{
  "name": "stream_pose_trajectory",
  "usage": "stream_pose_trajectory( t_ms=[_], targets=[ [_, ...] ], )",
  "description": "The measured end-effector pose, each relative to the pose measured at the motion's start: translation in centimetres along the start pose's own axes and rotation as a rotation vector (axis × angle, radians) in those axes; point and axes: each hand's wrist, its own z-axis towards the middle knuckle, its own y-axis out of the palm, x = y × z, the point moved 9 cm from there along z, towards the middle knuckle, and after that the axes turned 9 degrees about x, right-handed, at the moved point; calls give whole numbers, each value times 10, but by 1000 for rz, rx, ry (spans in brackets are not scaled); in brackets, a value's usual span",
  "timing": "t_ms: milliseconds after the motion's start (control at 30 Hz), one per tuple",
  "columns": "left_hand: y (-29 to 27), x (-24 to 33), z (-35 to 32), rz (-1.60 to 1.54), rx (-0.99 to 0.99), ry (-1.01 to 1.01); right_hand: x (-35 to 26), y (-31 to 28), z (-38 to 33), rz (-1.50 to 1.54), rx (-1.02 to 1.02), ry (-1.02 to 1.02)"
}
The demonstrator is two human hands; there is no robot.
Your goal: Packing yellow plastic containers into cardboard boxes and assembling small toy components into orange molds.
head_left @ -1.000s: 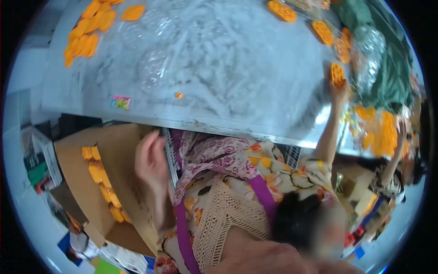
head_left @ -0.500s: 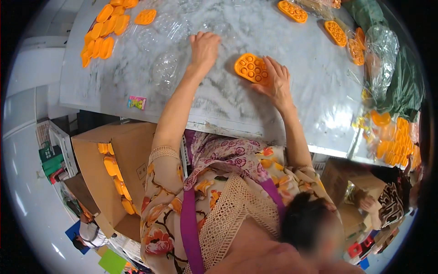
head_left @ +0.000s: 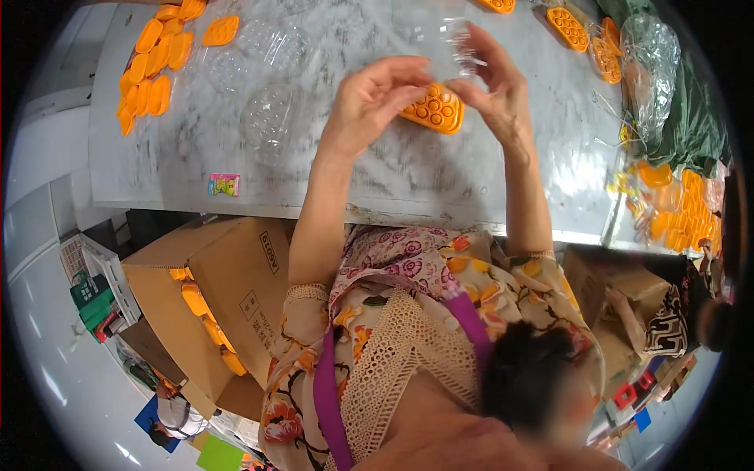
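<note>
Orange tray with round cups (head_left: 440, 112), one: on the bench (head_left: 424, 177), between the hands. Left hand (head_left: 365, 104): grip narrow, over the tray's left end; whether closed on it, cannot tell. Right hand (head_left: 504, 93): grip holding a clear plastic cover (head_left: 455, 41).

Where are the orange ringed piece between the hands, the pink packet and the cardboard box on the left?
Orange ringed piece (head_left: 439, 112): head view, on its ringed face.
Pink packet (head_left: 224, 184): head view, middle of its face.
Cardboard box (head_left: 226, 271): head view, broad panel.
</note>
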Motion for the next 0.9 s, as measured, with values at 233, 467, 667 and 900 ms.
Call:
stream_pose_trajectory(
  t_ms=[233, 467, 667, 900],
  targets=[
    [-32, -78, 8, 820, 116, 29, 33, -33, -41, -297, 70, 136],
    [-52, -127, 20, 722, 212, -288, 67, -12, -74, -334, 3, 224],
    [-36, -120, 19, 752, 56, -496, 80, -14, -73, -310, 29, 279],
    [-41, -115, 18, 631, 57, -602, 85, -24, -70, -163, 78, 362]
  ],
)
